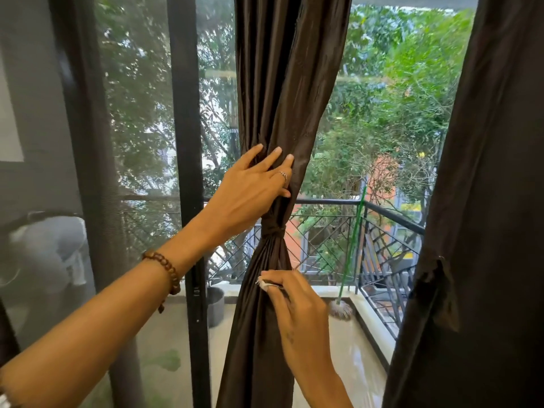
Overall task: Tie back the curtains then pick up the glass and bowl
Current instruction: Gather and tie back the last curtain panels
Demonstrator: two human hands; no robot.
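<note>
Far, past the glass: a balcony railing (391,214) and green trees. At right, a dark curtain (482,201) hanging loose. At centre, a second dark curtain (282,83), gathered and cinched at its waist by a tie-back (273,231). Just above the tie: left hand (250,189), beaded bracelet (166,270) on the wrist, grip pinching the folds. Just below: right hand (297,307), grip pinching a small whitish item against the cloth. Glass and bowl out of view.

the gathered dark brown curtain (282,98) hangs in the middle, with open room on its right up to the second dark curtain (485,201). on its left the black door frame (185,142) stands close.
</note>
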